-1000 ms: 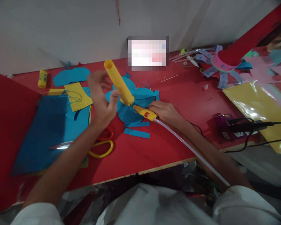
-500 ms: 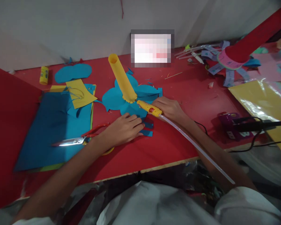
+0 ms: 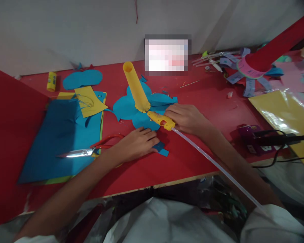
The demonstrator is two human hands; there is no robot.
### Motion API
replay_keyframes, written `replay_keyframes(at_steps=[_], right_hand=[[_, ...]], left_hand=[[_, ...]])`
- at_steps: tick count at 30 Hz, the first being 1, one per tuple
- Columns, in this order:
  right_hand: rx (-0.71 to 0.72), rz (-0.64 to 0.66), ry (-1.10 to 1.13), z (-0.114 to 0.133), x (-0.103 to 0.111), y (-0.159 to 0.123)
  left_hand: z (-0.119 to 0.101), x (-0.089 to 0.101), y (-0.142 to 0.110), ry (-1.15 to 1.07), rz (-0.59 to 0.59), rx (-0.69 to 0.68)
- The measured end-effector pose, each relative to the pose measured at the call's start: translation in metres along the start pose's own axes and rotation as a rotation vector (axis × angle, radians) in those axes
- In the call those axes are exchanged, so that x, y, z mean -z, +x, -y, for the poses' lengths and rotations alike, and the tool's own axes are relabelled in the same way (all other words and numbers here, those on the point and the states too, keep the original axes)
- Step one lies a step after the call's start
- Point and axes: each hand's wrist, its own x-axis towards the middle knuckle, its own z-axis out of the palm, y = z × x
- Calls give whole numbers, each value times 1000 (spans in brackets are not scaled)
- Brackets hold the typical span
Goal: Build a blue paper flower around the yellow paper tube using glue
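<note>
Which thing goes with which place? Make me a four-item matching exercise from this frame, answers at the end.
Things
1. Yellow paper tube
2. Glue gun
3. Scissors
4. Blue paper strips

Places
A. Partly covered by the left hand
B. Blades lying over the large blue sheet
C. Base at the middle of the blue petalled shape
D. Held in the right hand

Pairs: 1-C, 2-D, 3-B, 4-A
</note>
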Motion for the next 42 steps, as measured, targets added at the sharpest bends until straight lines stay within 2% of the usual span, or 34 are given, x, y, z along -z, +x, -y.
replay_keyframes(at_steps=[10,15,22,30,42], right_hand=[[-4,17,-93,16,-22,3],[-26,-8,-134,17,-21,3],[-77,32,-95,15,-18,-1],[-61,21,-75,12,-15,-5],[-29,-6,-52,19,-23,4]], left_hand=[[-2,4,-1,-31,9,16],[-1,-1,-2,-25,10,-13],[1,-2,-4,-46,-34,-30],[-1,2,-1,-4,42,-41],[-1,-2,-2,-49,48,-30]])
